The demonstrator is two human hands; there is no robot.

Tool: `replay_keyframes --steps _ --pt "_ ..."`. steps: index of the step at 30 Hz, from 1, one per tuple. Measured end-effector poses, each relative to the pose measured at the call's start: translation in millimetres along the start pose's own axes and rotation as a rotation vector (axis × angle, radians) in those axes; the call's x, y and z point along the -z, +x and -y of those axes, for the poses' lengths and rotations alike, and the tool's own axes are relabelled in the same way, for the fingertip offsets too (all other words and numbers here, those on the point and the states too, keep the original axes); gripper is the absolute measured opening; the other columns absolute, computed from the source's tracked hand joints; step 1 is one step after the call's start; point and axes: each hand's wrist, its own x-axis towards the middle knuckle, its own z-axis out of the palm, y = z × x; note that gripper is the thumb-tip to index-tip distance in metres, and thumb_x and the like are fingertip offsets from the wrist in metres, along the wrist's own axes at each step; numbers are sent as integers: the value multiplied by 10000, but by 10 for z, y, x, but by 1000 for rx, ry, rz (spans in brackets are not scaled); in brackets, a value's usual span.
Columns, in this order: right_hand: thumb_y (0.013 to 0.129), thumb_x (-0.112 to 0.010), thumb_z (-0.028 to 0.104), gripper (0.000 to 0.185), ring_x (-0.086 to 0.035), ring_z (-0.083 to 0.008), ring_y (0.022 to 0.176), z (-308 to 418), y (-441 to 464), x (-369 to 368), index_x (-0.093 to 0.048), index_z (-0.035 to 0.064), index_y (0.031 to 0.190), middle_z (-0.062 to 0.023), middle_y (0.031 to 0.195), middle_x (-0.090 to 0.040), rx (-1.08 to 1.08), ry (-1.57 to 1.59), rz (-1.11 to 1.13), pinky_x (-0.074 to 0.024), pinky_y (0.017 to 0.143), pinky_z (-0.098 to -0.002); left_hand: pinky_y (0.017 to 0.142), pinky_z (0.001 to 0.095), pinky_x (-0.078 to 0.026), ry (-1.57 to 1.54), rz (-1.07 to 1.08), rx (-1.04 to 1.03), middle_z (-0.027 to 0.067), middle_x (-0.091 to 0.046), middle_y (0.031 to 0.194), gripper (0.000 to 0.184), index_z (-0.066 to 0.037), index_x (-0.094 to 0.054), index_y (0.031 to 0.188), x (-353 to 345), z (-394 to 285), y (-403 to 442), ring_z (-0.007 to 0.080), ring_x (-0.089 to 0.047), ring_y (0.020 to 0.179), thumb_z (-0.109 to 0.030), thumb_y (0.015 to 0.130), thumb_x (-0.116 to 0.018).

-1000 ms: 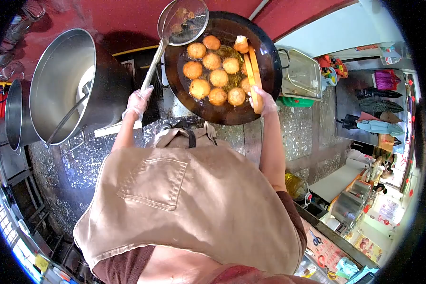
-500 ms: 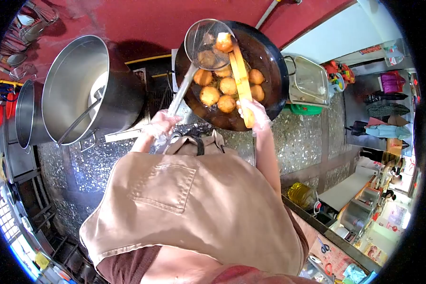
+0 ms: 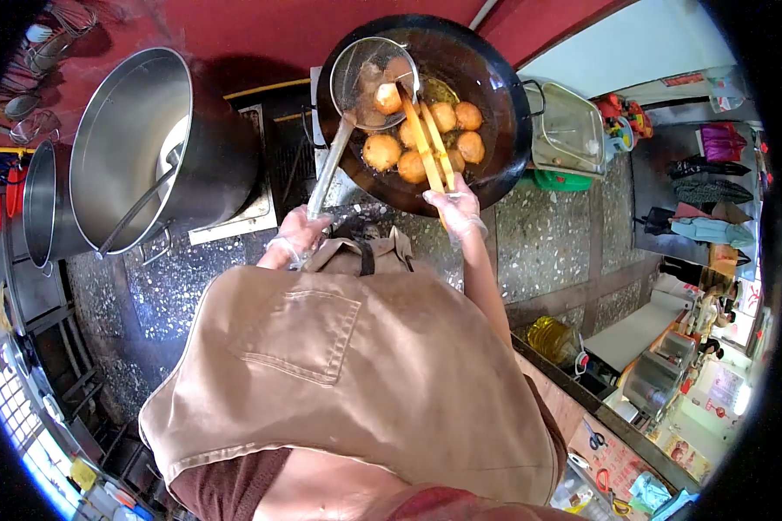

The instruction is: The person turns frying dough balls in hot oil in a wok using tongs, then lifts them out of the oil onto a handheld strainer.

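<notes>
My left hand (image 3: pixel 301 233), in a clear plastic glove, is closed round the handle of a wire mesh skimmer (image 3: pixel 356 54). The skimmer's basket is over the left part of a dark wok (image 3: pixel 506 104) of oil. One golden fried ball (image 3: pixel 387 98) sits in the basket. My gloved right hand (image 3: pixel 457 208) grips a pair of long wooden tongs (image 3: pixel 427 149), with the tips beside that ball and the two arms slightly apart. Several more browned balls (image 3: pixel 381 152) float in the oil below and right of the skimmer.
Left of the wok stands a tall steel pot (image 3: pixel 130 156) with a ladle (image 3: pixel 139 208) inside. A smaller pot (image 3: pixel 40 204) is beyond it. Right of the wok is a rectangular tray (image 3: pixel 567 139). An oil bottle (image 3: pixel 551 340) and scissors (image 3: pixel 594 437) lie farther right.
The ball at the tongs' tips has moved left from the skimmer's right edge into its basket. The tongs' arms have spread a little, and my right hand has shifted slightly left.
</notes>
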Motion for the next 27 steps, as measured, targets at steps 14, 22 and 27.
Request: replay_keyframes --steps 14,22,27 --pt "817 -671 128 224 -570 -110 700 448 -333 15 -574 47 1001 -21 879 -602 -228 369 -37 -472 620 -237 441 254 -338 50 -52 30 -23 -492 601 370 -18 -543 965 -87 360 135 69 -416 500 -323 822 -695" --pt "912 -476 409 510 -566 -180 726 560 -552 -6 -452 -8 1204 -102 913 -581 -283 739 192 -478 634 -291 509 279 -404 93 -65 -45 29 -558 659 449 12 -580 963 -83 315 114 102 -469 561 -377 786 -717" --pt "904 -440 475 652 -567 -206 785 732 -637 -133 -402 -57 1278 -142 1005 -561 -302 917 383 -484 692 -312 530 276 -411 89 -64 15 11 -564 678 411 13 -587 970 -96 325 131 90 -469 583 -334 795 -721"
